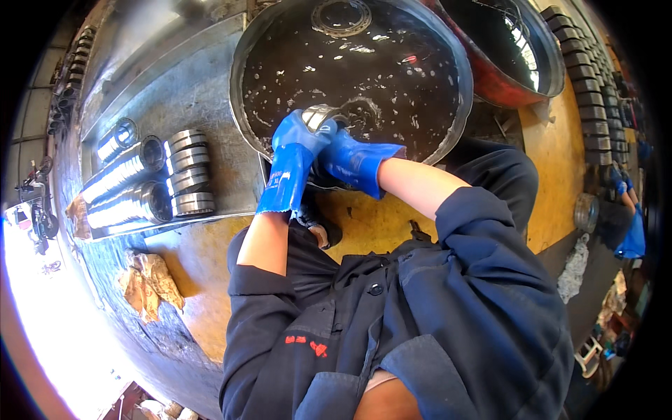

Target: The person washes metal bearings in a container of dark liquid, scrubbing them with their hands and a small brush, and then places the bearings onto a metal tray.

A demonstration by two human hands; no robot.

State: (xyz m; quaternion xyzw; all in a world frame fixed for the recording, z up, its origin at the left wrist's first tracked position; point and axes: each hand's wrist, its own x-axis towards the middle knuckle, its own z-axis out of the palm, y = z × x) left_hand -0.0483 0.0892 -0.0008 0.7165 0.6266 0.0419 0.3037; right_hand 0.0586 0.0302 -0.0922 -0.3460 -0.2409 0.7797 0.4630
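Over the near edge of a round metal tub (240,115) of dark, bubbly liquid, my two hands in long blue rubber gloves work on a shiny metal ring (320,114). My left hand (294,134) is closed around its left side. From the right, my right hand (341,148) is closed against the ring's near side; its fingertips are partly hidden. Ripples show in the liquid just beyond the right hand. Farther off, a larger ring-shaped metal part (341,17) lies at the tub's far side.
Rows of shiny metal rings (189,171) lie in a metal tray (234,199) to my left. A red drum (500,94) of dark liquid adjoins the tub. Stacked dark metal parts (595,105) line the right side, near another person's gloved hand (620,186). Crumpled brown paper (149,285) lies lower left.
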